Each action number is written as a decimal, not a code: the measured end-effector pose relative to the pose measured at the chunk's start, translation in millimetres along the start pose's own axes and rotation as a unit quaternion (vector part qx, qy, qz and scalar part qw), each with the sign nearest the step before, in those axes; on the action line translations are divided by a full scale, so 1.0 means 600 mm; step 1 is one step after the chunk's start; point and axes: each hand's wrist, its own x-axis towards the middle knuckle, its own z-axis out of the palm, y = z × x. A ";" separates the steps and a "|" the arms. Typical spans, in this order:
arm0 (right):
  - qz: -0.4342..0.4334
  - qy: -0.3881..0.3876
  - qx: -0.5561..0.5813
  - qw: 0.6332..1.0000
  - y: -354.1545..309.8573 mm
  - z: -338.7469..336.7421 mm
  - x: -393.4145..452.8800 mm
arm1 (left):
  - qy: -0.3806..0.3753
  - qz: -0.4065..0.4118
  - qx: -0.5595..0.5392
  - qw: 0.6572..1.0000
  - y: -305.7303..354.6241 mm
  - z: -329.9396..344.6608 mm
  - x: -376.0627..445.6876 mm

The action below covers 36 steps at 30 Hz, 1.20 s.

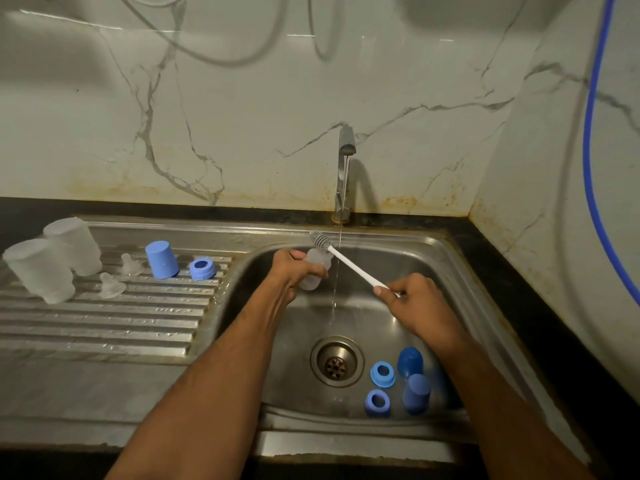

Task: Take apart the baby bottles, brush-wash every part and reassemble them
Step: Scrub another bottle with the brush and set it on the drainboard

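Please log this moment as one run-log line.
left hand: grips bottle body | right hand: holds bottle brush at its mouth | tap: running

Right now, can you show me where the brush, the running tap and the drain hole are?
brush (349, 265): head view, middle of its white handle
tap (346, 147): head view, on the metal spout
drain hole (336, 366): head view, centre of the strainer

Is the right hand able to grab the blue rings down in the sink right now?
Probably not yet. The right hand is busy gripping the brush. The blue rings lie uncovered just below it in the sink, so once it lets the brush go the way looks free.
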 end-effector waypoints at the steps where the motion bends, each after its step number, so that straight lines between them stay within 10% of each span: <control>1: -0.001 -0.006 0.007 1.000 0.001 -0.001 0.001 | 0.008 0.000 0.007 1.000 0.001 -0.003 0.000; 17: 0.001 -0.005 -0.024 1.000 -0.011 0.011 -0.002 | -0.014 0.118 0.332 0.936 -0.005 0.031 -0.019; 29: 0.002 -0.018 -0.020 1.000 0.015 -0.003 -0.007 | -0.125 -0.041 0.118 0.984 0.011 0.000 -0.021; 36: 0.015 -0.040 -0.016 0.999 0.028 -0.015 -0.006 | 0.032 0.007 0.205 0.978 0.014 -0.009 -0.015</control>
